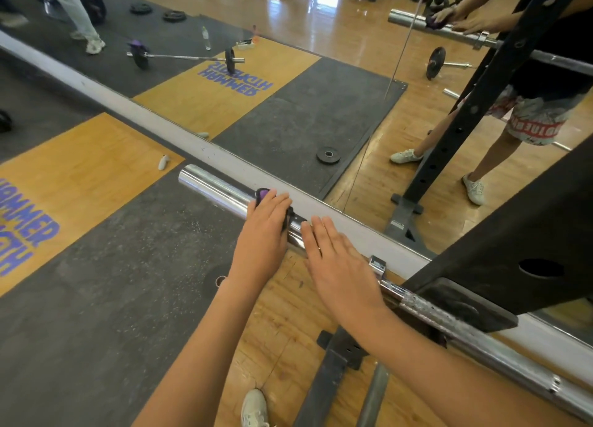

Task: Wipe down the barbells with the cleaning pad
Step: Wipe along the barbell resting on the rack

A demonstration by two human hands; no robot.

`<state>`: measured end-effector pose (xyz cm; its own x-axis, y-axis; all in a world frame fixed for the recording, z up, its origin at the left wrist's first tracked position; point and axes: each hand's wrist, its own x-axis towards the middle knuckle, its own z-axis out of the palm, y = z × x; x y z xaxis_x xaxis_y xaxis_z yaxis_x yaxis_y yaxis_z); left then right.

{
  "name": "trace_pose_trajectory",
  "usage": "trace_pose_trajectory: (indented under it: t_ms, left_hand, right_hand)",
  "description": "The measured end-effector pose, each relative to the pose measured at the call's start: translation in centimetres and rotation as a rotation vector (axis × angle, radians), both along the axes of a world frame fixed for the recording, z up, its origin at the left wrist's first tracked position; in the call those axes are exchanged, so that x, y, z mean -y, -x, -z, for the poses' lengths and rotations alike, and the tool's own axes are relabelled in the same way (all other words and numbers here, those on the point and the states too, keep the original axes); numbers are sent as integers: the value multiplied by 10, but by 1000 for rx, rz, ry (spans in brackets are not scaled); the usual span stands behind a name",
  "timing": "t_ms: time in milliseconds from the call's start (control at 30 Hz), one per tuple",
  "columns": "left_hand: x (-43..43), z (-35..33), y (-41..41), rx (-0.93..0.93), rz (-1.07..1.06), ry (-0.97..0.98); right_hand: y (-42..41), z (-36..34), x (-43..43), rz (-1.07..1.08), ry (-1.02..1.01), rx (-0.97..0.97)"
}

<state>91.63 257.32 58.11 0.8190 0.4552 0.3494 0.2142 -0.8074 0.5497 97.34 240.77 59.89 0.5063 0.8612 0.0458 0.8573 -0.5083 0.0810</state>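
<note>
A chrome barbell point(211, 187) rests on a black rack point(500, 266) in front of a wall mirror, its bare sleeve end pointing to the upper left. My left hand point(266, 224) lies on the sleeve and presses a purple and black cleaning pad point(262, 194) against it; only the pad's edges show past my fingers. Just to the right, my right hand point(340, 263) lies flat on the same sleeve with fingers straight, holding nothing. The bar's thinner shaft point(481, 349) continues to the lower right under the rack hook.
The mirror's white lower frame point(128, 105) runs right behind the bar. The rack's base and a grey tube point(372, 397) lie on the wooden floor by my shoe point(255, 407). Black rubber mats and a yellow platform point(73, 182) spread to the left. The mirror shows another barbell and a second person's legs.
</note>
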Motion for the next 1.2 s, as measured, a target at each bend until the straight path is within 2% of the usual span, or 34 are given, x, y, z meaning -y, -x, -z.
trace_pose_trajectory:
  t_ms: [133,267,467,600,834,967,1067,1201]
  left_hand:
    - [-20,2,12,-12,15,-33]
    - [-46,-6,0,-67,-167,58]
    - [3,2,8,13,-14,35]
    - [-9,4,16,-15,40,45]
    - [-61,-6,4,-117,-97,108]
    - [-71,-13,-1,-115,-166,101]
    - [-60,-8,4,-72,-137,67]
    - [-69,1,18,-34,-12,-3]
  right_hand:
    - [9,5,-1,19,14,4]
    - [18,7,0,26,6,-41]
    - [3,-18,-7,42,-32,-314]
    - [-4,-19,-4,146,37,-228]
    - [7,-10,-3,178,27,-179]
    - [10,-7,-1,188,35,-154]
    - [13,-10,-2,184,40,-200]
    - [-3,-23,-19,188,78,-378]
